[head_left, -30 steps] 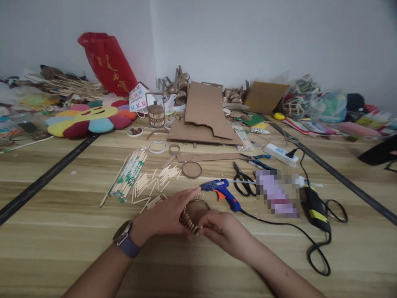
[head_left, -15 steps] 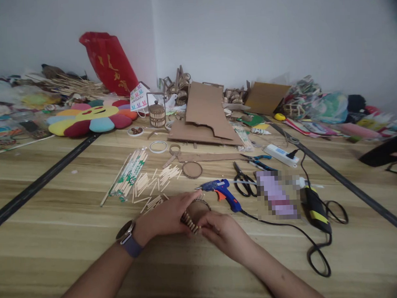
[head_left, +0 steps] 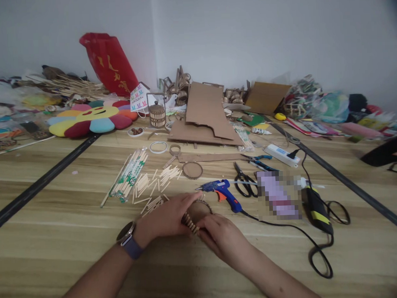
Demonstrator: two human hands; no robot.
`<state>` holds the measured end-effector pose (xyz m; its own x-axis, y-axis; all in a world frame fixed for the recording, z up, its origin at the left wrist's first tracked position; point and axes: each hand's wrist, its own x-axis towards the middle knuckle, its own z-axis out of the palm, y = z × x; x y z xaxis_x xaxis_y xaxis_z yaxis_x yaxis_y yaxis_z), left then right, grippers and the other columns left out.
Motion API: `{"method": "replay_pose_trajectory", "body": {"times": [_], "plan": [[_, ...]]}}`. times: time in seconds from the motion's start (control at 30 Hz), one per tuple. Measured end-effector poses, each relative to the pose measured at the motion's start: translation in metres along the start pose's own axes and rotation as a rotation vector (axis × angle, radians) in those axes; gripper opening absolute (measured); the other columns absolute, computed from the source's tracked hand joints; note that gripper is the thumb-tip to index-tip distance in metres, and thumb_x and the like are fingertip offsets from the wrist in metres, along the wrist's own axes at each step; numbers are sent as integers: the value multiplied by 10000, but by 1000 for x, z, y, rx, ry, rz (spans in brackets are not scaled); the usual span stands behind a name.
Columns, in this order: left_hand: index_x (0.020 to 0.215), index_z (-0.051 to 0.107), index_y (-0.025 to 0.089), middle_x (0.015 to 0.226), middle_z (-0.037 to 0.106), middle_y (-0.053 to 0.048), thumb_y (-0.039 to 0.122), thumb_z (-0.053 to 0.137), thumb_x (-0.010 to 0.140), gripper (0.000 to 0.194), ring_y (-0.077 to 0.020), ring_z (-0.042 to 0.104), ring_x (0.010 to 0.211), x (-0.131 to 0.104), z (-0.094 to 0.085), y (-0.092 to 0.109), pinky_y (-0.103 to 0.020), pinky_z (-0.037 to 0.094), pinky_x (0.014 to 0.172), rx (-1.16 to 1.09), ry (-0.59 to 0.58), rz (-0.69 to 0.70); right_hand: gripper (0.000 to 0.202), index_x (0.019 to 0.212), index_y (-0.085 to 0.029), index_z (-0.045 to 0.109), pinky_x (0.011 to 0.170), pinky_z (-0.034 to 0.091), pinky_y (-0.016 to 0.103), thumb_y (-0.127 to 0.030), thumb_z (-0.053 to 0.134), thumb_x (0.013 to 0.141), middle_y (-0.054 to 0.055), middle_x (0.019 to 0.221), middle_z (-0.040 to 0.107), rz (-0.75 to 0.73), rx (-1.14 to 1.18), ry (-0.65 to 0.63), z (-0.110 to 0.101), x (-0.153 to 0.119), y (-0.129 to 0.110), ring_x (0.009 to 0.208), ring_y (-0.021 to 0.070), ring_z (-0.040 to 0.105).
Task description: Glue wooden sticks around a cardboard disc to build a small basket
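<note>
Right-hand fingers have slid farther over the near rim of the stick-sided ring (head_left: 190,222), hiding more of it; the right hand (head_left: 226,239) grips there, the left hand (head_left: 166,215) clasping its left side, ring between the 2. Beyond: glue gun (head_left: 216,185), then 1 thin hoop (head_left: 192,178), lidded basket (head_left: 157,118).

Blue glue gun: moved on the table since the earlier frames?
No. The blue glue gun lies in the same place and at the same angle relative to the black scissors beside it.
</note>
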<state>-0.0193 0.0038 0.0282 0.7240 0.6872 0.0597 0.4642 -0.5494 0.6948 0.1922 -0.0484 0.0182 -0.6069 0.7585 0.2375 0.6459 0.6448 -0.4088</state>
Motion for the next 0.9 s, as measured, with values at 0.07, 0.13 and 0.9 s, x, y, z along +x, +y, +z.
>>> {"method": "replay_pose_trajectory", "body": {"times": [0.07, 0.13, 0.9], "plan": [[1523, 286, 253, 1553, 422, -147, 147, 811, 691, 990, -319, 439, 1400, 0, 0, 0, -502, 364, 1155, 1, -2, 1, 122, 905, -199, 633, 690, 465, 276, -81, 612, 882, 27, 825, 725, -19, -28, 18, 0, 0, 0, 746, 189, 675], [1522, 287, 242, 1553, 419, -156, 146, 812, 687, 992, -319, 435, 1402, 0, 0, 0, -499, 363, 1157, 0, -5, -1, 126, 890, -199, 619, 669, 458, 273, -73, 612, 875, 25, 809, 716, -39, -55, 38, 1, 1, 0, 724, 186, 667], [1535, 210, 275, 1587, 345, -142, 155, 815, 677, 1056, -313, 352, 1453, 0, 8, 1, -518, 305, 1198, 24, 59, 28, 81, 877, -192, 615, 677, 443, 290, -126, 593, 918, 43, 806, 701, -69, -119, 30, 0, 2, 0, 731, 196, 653]]}}
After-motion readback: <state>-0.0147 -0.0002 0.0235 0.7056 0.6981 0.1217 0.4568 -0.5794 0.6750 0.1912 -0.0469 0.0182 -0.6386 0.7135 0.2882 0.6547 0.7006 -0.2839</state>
